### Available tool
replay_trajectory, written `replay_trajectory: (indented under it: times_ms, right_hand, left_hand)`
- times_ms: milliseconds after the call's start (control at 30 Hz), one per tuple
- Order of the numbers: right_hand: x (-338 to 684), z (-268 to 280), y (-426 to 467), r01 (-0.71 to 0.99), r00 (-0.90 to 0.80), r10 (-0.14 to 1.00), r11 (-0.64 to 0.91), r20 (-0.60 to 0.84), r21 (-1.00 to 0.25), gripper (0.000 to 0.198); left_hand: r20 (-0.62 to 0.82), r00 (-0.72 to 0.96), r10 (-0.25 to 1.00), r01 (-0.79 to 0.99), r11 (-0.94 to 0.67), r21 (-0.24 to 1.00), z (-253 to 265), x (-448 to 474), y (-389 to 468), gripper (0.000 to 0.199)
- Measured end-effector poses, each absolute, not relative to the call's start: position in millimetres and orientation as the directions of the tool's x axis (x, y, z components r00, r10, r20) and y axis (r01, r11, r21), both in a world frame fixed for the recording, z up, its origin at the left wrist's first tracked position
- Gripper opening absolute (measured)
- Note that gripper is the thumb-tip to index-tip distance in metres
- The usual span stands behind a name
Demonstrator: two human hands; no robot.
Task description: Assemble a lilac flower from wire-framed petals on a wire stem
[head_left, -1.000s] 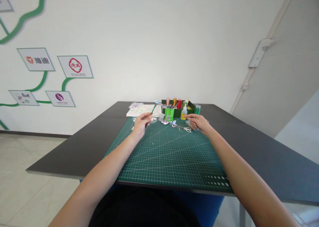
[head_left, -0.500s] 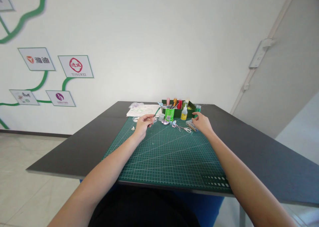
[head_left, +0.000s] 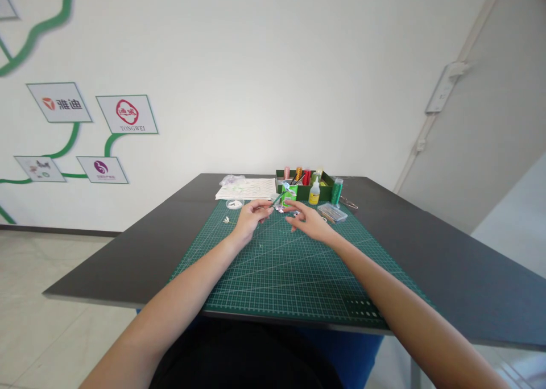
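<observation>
My left hand (head_left: 251,218) is closed in a pinch on a thin green stem (head_left: 278,198). The stem slants up to the right, with a small pale bluish piece (head_left: 288,188) at its tip, petal-like but too small to make out. Beside the stem is my right hand (head_left: 310,220), fingers apart and nothing visible between them. Behind the hands stands a bright green can (head_left: 290,194), partly covered by the pale piece. The scissors are mostly hidden behind my right hand. A clear flat case (head_left: 333,212) lies just right of that hand.
A green cutting mat (head_left: 290,269) covers the middle of the dark table (head_left: 140,252). Farther back are a glue bottle (head_left: 314,192), a green thread spool (head_left: 336,191), a green box (head_left: 326,179) with several spools, white sheets (head_left: 251,187) and a small round dish (head_left: 234,204).
My right hand has moved left from beside the green spool to near the stem, uncovering the clear case and spool. My left hand has shifted slightly right with the stem.
</observation>
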State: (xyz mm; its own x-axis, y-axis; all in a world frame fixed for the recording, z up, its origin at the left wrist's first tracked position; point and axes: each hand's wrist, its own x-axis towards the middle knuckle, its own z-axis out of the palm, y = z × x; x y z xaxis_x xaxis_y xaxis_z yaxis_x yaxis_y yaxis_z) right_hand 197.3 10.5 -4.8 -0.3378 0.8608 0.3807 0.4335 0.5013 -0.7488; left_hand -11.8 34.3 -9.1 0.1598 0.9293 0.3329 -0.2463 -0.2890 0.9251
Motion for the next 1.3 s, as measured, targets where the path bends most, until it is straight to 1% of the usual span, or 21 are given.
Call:
replay_trajectory:
  times_ms: [167,300,400,633,833,933,1133,1300]
  right_hand:
    - [187,-6,3,0.254,-0.447,0.847,0.429,0.288,-0.867,0.062]
    - [182,-5,-1,0.173,-0.483,0.843,0.355,0.235,-0.919,0.064]
    - [180,-6,-1,0.143,-0.493,0.844,0.315,0.209,-0.938,0.066]
    - [178,-8,1,0.144,-0.517,0.842,0.262,0.153,-0.954,0.064]
    - [178,-6,-1,0.18,-0.499,0.854,0.269,0.148,-0.946,0.07]
    - [180,-5,-2,0.213,-0.467,0.87,0.286,0.16,-0.934,0.064]
    - [180,-6,0,0.198,-0.445,0.871,0.324,0.21,-0.925,0.051]
    - [181,-4,-2,0.208,-0.431,0.873,0.344,0.23,-0.916,0.047]
  left_hand:
    - [0.347,0.208,0.914,-0.261,-0.29,0.921,-11,-11,33,0.034]
    - [0.347,0.26,0.901,-0.281,-0.273,0.92,-10,-9,31,0.034]
    - [0.339,0.294,0.894,-0.279,-0.259,0.925,-9,-8,31,0.034]
    - [0.309,0.339,0.889,-0.248,-0.232,0.941,-12,-9,31,0.036]
    - [0.312,0.34,0.887,-0.245,-0.237,0.94,-11,-9,31,0.036]
    - [0.312,0.326,0.892,-0.255,-0.235,0.938,-9,-9,30,0.036]
    - [0.306,0.304,0.902,-0.27,-0.226,0.936,-8,-8,29,0.035]
    - [0.319,0.286,0.903,-0.263,-0.246,0.933,-8,-9,29,0.034]
